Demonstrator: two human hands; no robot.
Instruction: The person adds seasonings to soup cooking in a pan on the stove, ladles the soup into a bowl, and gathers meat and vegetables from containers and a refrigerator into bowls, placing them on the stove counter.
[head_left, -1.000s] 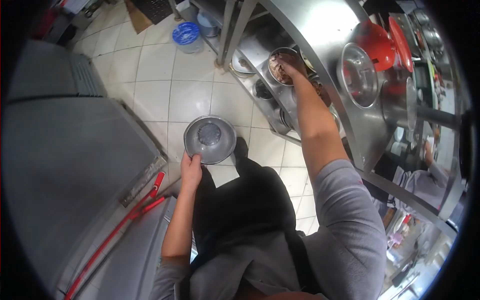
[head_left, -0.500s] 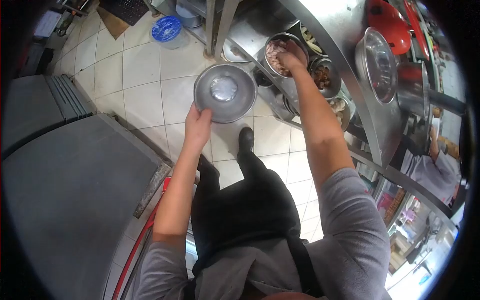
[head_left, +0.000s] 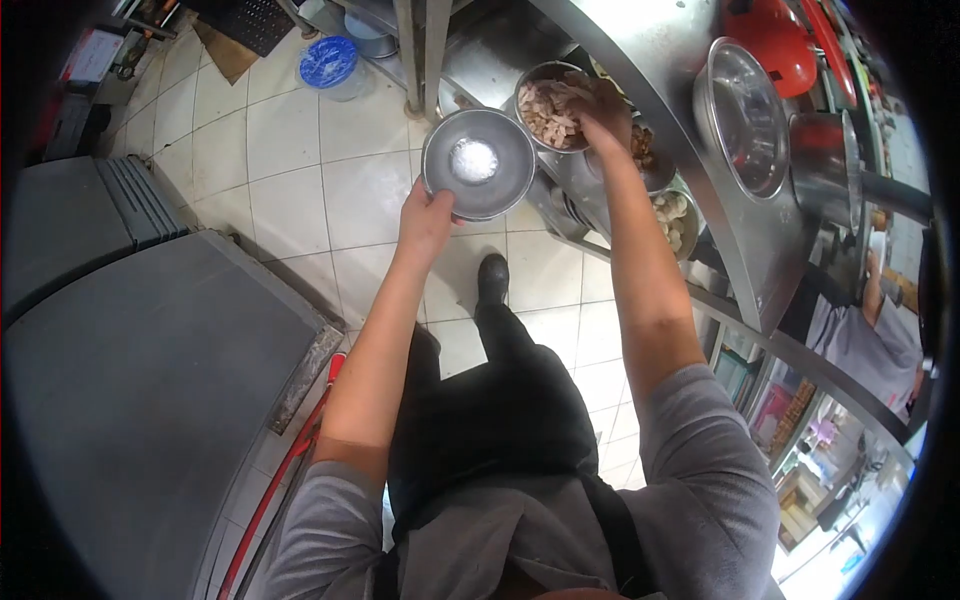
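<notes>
My left hand (head_left: 430,222) grips the near left rim of a round metal bowl (head_left: 432,165), thumb on the inside. The bowl is held out above the floor, and a bright patch shows at its bottom. My right hand (head_left: 606,125) reaches into a second metal bowl (head_left: 521,112) on the shelf, filled with pale cut meat pieces (head_left: 548,108). Its fingers curl down among the meat at the right side and are partly hidden. Beside it, partly under my wrist, is a bowl with brown pieces (head_left: 641,146). Nearer stands a bowl of whitish pieces (head_left: 672,215).
A steel counter edge (head_left: 690,150) overhangs the shelf on the right, carrying an empty metal basin (head_left: 742,120), a pot (head_left: 822,170) and red bowls (head_left: 765,50). A blue-lidded tub (head_left: 330,65) stands on the tiles. Another person's sleeve (head_left: 865,345) shows at far right.
The held bowl has moved right and slightly up, closer to the meat bowl. My right hand has shifted right and lower, toward the meat bowl's right rim, uncovering more meat.
</notes>
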